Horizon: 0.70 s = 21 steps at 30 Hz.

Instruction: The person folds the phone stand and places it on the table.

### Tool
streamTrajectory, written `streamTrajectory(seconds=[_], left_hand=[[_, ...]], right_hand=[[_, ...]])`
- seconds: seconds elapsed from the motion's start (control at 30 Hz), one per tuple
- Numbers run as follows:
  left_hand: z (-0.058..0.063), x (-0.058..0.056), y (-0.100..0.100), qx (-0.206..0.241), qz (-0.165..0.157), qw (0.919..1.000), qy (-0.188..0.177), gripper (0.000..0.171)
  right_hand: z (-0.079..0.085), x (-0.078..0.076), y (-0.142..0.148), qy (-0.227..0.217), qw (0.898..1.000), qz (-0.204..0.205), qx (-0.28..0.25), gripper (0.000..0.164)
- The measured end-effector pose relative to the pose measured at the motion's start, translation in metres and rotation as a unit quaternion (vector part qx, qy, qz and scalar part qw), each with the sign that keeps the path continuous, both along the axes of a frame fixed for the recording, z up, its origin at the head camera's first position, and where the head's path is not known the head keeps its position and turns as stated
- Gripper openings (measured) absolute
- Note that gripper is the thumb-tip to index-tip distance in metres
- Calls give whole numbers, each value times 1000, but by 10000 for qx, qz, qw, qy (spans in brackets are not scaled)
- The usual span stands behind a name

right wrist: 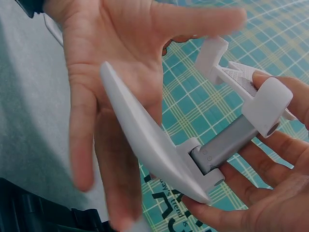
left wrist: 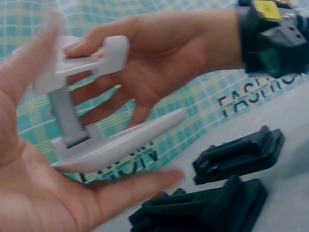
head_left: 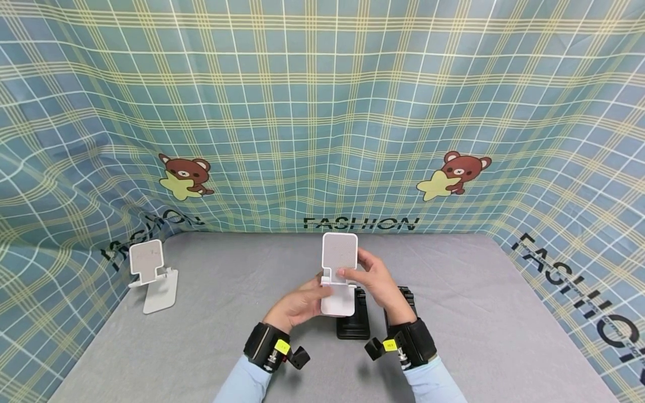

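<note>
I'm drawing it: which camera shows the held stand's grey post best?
The right wrist view: the grey post looks large and clear, unblocked. The left wrist view shows it blurrier; in the head view, I can't see it.

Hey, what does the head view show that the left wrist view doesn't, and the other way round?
Only the head view shows the second white stand, off to the left on the gray tabletop, and the brown bears printed on the checked backdrop.

Only the left wrist view shows the gray neck of the held white stand.

Both show that held stand, the right hand gripping it, the left hand at it, two black stands and the backdrop.
</note>
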<state>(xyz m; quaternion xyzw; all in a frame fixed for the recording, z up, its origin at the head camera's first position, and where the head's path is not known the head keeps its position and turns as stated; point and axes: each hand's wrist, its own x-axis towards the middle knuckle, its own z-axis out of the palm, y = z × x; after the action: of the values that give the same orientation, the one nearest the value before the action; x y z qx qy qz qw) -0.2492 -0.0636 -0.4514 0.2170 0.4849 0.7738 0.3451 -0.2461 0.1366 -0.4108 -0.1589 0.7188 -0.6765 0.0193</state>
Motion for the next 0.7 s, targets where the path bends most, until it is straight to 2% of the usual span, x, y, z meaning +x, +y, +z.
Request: streamTrajectory(seconds=[0.07,0.1,0.27,0.4,0.7], left_hand=[[-2,1,5,126,-12,9999,-16,62],[-4,0,7,156,-3,9999,23,59],[-7,0,11,116,195,9997,118,62],[-5,1,12,38,356,9994,-2,65],[-2,4,14,-135,602,9981,-34,64]], right_hand=[[0,0,0,53,10000,18,-12,55],[0,1,0,78,10000,30,-19,55],[2,1,1,176,9998,63,-5,55],[2,2,1,281,9995,126,105,55],[2,3,0,114,9976,672,69,67]])
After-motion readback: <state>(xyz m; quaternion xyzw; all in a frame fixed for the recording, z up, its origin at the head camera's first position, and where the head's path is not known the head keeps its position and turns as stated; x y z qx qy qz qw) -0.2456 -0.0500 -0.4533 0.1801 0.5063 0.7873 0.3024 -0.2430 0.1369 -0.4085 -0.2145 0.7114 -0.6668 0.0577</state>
